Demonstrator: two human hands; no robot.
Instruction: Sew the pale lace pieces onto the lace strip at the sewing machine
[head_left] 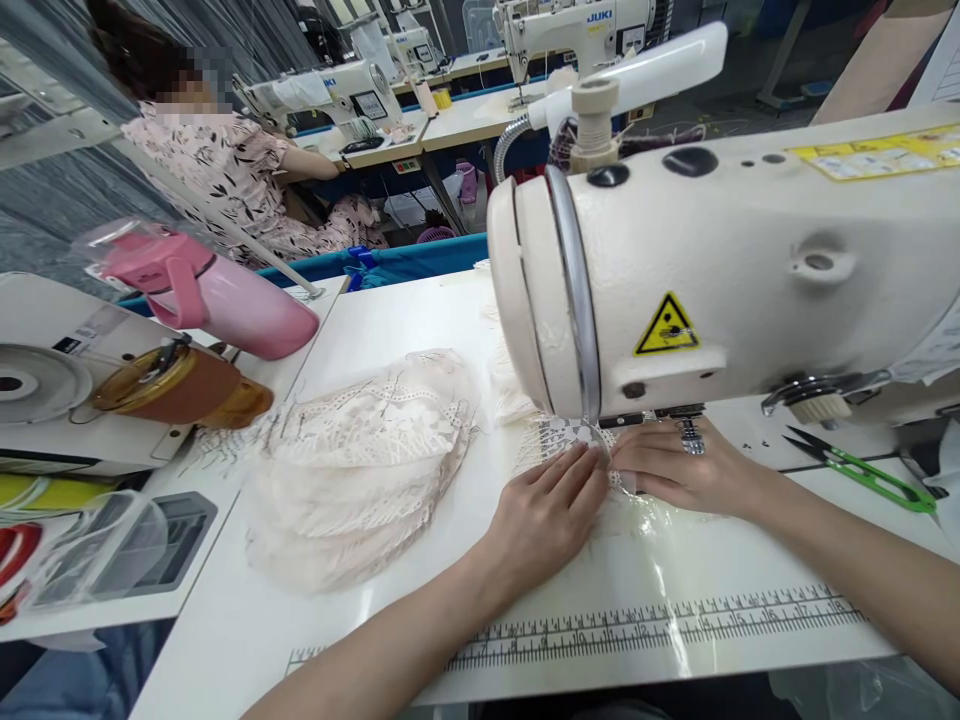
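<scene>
Your desk (240, 635) is smooth, white and glossy, with a black ruler scale (585, 635) along its front edge. Over its right side stretches the sewing machine (712, 270), a rounded cream metal body with a silver band circling its blunt end and a yellow triangular warning label on its flank. To the left of it lies a soft heap of cream lace (367, 460), rumpled into an oval of sheer folds and openwork, with loose dark threads across its top. Farther left stand a glossy pink bottle (247, 300) with a looped handle and a see-through amber cup (180, 385) in a brown sleeve. Your left hand (555, 510) lies flat, fingers together, pressing on the lace piece under the machine's end. Your right hand (690, 470) is bent at the fingers and touches the same piece from the other side; you cannot tell whether it pinches the cloth. Green-handled snips (877, 475) with slim dark blades rest beyond your right forearm. The lace piece (562, 435) is netted and fringed, mostly hidden by your fingers.
</scene>
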